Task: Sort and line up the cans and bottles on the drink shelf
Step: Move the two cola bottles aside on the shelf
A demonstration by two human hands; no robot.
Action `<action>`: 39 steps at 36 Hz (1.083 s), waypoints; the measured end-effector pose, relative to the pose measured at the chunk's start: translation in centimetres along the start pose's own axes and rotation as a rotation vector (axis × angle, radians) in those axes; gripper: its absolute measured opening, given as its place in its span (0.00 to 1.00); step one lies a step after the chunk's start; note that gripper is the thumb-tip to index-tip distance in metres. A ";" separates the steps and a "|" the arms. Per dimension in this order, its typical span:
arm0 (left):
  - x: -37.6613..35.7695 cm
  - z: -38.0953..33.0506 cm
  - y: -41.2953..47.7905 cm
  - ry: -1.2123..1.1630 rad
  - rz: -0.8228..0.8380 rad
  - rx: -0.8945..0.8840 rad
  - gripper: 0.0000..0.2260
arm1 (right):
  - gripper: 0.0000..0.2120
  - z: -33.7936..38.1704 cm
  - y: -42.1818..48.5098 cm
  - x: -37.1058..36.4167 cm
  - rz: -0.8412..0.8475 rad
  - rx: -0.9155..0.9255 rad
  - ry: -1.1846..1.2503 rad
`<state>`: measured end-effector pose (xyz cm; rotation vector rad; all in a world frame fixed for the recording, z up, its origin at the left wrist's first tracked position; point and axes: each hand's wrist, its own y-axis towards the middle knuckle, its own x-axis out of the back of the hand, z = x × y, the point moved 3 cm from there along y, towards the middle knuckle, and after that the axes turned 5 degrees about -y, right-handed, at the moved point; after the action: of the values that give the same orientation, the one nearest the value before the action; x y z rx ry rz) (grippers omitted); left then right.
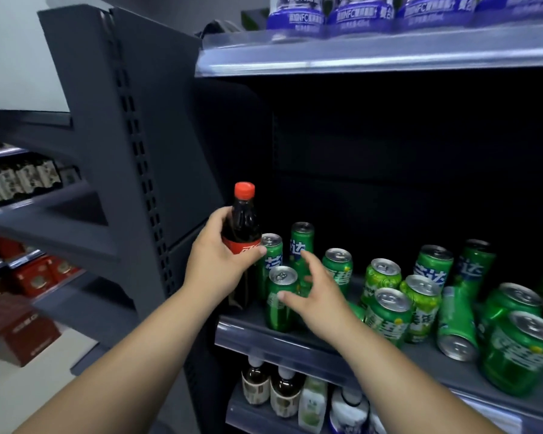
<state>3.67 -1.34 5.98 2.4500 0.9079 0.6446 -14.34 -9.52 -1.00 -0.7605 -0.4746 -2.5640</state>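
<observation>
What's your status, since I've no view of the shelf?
Left hand grips cola bottle, upright, left end of shelf. Right hand open, at front green can. Green cans crowd beside bottle; tipped can further right.

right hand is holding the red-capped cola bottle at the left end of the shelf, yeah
No: the head view shows the left hand holding the red-capped cola bottle at the left end of the shelf; the right hand is open, near a green can.
</observation>
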 end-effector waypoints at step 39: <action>-42.0 -20.9 -9.8 -0.487 0.646 0.126 0.36 | 0.32 -16.5 -22.7 37.5 -0.600 -0.149 0.109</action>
<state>-41.10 -18.41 5.89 2.8256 -0.0448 0.1554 -61.00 -8.42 3.06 -0.5830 -0.5451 -3.2081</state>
